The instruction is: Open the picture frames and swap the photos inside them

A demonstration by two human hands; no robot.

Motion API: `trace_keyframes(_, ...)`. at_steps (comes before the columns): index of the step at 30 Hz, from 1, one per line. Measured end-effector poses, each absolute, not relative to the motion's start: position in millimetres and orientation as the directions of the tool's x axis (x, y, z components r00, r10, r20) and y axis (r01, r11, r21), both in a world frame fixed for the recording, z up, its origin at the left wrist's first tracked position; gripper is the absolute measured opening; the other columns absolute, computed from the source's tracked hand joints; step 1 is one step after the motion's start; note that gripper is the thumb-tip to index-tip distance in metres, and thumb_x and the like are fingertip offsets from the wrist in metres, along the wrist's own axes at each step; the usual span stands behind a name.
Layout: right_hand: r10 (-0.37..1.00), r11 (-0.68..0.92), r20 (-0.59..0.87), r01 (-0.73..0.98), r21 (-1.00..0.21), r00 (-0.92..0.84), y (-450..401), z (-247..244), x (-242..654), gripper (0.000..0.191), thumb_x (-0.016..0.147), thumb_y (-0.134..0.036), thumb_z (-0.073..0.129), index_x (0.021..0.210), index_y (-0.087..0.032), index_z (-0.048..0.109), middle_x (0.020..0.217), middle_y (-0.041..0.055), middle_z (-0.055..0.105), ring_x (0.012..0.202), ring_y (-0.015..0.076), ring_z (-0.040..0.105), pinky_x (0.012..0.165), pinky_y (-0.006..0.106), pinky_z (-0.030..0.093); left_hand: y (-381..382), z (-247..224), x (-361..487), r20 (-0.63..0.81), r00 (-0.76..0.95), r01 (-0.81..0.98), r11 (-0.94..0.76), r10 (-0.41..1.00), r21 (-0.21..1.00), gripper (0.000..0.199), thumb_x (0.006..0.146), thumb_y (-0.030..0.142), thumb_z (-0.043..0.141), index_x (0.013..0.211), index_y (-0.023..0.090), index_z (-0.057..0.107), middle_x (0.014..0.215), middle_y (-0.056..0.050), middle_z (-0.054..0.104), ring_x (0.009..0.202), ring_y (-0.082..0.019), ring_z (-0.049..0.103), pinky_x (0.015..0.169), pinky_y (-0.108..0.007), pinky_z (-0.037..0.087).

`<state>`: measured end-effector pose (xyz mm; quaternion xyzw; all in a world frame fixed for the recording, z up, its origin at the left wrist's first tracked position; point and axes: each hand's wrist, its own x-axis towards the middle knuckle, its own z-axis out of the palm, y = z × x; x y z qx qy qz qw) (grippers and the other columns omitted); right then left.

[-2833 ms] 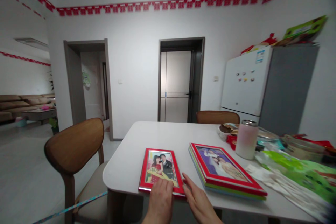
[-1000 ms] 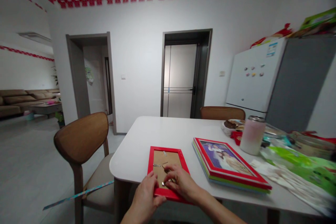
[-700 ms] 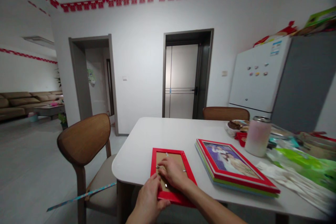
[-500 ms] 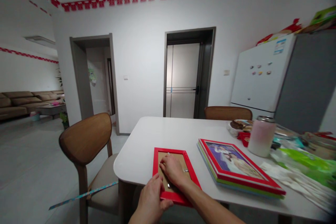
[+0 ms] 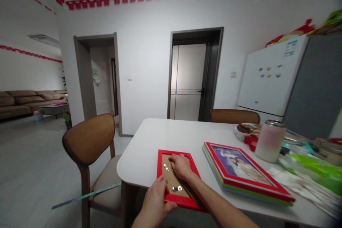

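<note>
A small red picture frame [image 5: 161, 165] lies face down on the white table, its brown backing board [image 5: 171, 178] showing with metal fittings [image 5: 177, 188] on it. My left hand [image 5: 156, 199] grips the frame's lower left corner, thumb over the near edge and fingers along the left side. Over the upper right of the backing, my right hand [image 5: 181, 166] is closed with its fingers curled down; what they pinch, if anything, is hidden. To the right lies a stack of frames, the top one a red frame [image 5: 248, 167] with a photo of people facing up.
A pink and white bottle [image 5: 271, 140], a green plastic package [image 5: 315, 165] and white cloth [image 5: 296, 181] crowd the table's right side. One wooden chair [image 5: 89, 139] stands at the left with a patterned strip [image 5: 85, 196] across it; another chair [image 5: 235, 116] is behind the table.
My right hand has moved from the left part of the backing to its upper right, uncovering metal fittings. My left hand stays on the frame's corner. The view has shifted slightly.
</note>
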<state>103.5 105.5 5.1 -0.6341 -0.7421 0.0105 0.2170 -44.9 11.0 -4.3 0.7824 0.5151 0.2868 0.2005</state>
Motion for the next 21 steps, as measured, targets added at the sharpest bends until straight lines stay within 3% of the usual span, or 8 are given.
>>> trace_keyframes(6, 0.940, 0.287, 0.275, 0.900, -0.327, -0.199, 97, 20, 132, 0.034, 0.068, -0.017, 0.042, 0.095, -0.017, 0.063, 0.100, 0.0062, 0.063, 0.089, 0.0162, 0.055, 0.075, 0.023, 0.038, 8, 1, -45, 0.273, 0.315, 0.670, -0.417, 0.909, 0.614, 0.042, 0.053, 0.020, 0.070, 0.092, 0.017, 0.056, 0.114, -0.008, 0.052, 0.110, -0.021, 0.042, 0.089, -0.028, 0.035)
trace_keyframes(12, 0.957, 0.282, 0.156, 0.905, -0.320, -0.243, 83, 22, 168, 0.026, 0.055, -0.008, 0.046, 0.064, -0.018, 0.068, 0.065, 0.0045, 0.068, 0.062, 0.0149, 0.058, 0.059, 0.020, 0.039, 9, -3, -46, 0.254, 0.313, 0.682, -0.403, 0.915, 0.610, 0.055, 0.054, 0.023, 0.070, 0.104, 0.015, 0.050, 0.113, -0.010, 0.052, 0.110, -0.022, 0.042, 0.091, -0.030, 0.034)
trace_keyframes(18, 0.954, 0.255, 0.236, 0.915, -0.314, -0.185, 75, 21, 161, 0.028, 0.061, -0.007, 0.040, 0.066, -0.014, 0.067, 0.074, 0.0100, 0.066, 0.076, 0.0175, 0.057, 0.069, 0.023, 0.037, 8, 1, -47, 0.285, 0.328, 0.669, -0.435, 0.901, 0.603, 0.034, 0.055, 0.021, 0.069, 0.085, 0.019, 0.055, 0.111, -0.005, 0.053, 0.106, -0.021, 0.045, 0.086, -0.029, 0.037)
trace_keyframes(21, 0.939, 0.277, 0.289, 0.908, -0.313, -0.187, 65, 23, 158, 0.027, 0.068, -0.015, 0.041, 0.078, -0.014, 0.066, 0.084, 0.0107, 0.064, 0.085, 0.0183, 0.054, 0.076, 0.024, 0.036, 7, 0, -46, 0.281, 0.326, 0.666, -0.430, 0.903, 0.609, 0.031, 0.057, 0.020, 0.067, 0.086, 0.019, 0.054, 0.113, -0.005, 0.052, 0.111, -0.020, 0.041, 0.089, -0.029, 0.035)
